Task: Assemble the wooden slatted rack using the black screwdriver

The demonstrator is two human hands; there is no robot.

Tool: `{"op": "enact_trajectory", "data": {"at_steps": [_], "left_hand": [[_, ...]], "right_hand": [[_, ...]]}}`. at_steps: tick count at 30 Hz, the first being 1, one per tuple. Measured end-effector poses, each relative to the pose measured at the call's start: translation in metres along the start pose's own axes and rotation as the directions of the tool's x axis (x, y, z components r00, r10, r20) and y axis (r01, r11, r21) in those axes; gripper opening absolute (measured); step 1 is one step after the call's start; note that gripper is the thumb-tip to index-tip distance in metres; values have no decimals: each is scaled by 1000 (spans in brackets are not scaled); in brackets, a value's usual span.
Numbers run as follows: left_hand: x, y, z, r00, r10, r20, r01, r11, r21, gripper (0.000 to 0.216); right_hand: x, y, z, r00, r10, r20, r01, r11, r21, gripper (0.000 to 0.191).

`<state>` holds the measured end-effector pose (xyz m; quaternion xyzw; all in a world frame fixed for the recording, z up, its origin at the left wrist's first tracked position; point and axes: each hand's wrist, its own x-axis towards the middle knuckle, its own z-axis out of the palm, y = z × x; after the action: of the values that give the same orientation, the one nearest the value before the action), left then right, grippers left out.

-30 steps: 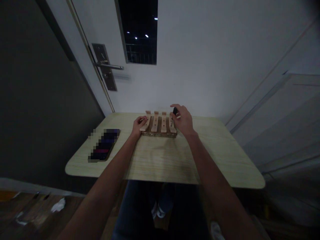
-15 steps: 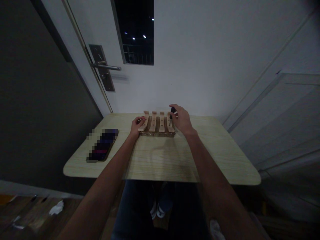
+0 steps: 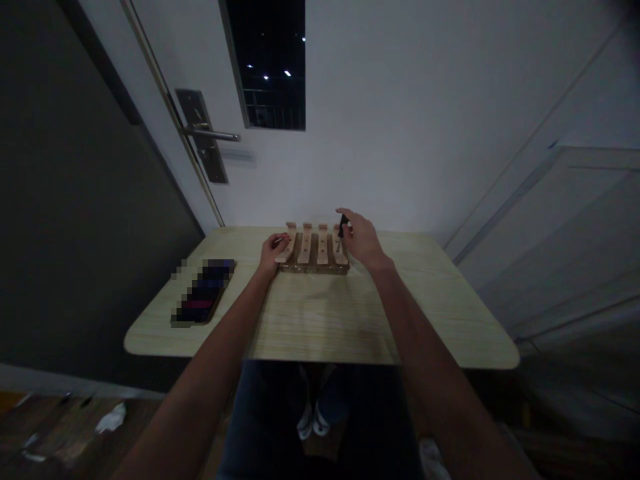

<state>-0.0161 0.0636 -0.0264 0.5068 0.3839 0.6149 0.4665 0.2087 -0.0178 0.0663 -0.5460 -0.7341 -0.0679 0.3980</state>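
A brown wooden board (image 3: 314, 269) lies on the table, bearing several pale wooden hook-shaped pieces (image 3: 323, 248) with dark holes and upturned far ends. My right hand (image 3: 363, 240) is closed round a screwdriver (image 3: 343, 225) with a black handle. Its shaft points down at the rightmost pale piece, and the handle stands nearly upright. At the board's left end my left hand (image 3: 271, 251) is closed, its fingers against the leftmost piece (image 3: 286, 253). Something small and reddish shows at those fingertips; I cannot make out what it is.
A phone (image 3: 213, 287), partly pixelated, lies at the left of the light wooden table (image 3: 325, 320). Behind the table is a white door with a metal handle (image 3: 215, 135) and a dark window (image 3: 277, 67). My legs and shoes are below the front edge.
The view has shifted slightly. Both hands keep their places on the board and the screwdriver, and the screwdriver stays over the rightmost piece.
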Motion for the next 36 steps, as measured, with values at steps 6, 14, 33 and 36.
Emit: {"op": "enact_trajectory", "data": {"at_steps": [6,14,33,36], "left_hand": [[0,0,-1,1000,5,4,-5,1000,-2,36],[1,-2,-1,1000,4,4,-4,1000,10,36],[2,-3,-2,1000,14,12,-14,1000,21,38],[1,-1,-2,1000,13,15,-13,1000,24,37]], "right_hand": [[-1,-5,-6,999,54,6,-54,999,-10,38],[-2,-5,-4,996,85,-29,-85,996,-21,38],[-5,0,-7,994,88,-65,-88,996,1,29],[-5,1,-5,994,75,-75,-67,992,105,33]]}}
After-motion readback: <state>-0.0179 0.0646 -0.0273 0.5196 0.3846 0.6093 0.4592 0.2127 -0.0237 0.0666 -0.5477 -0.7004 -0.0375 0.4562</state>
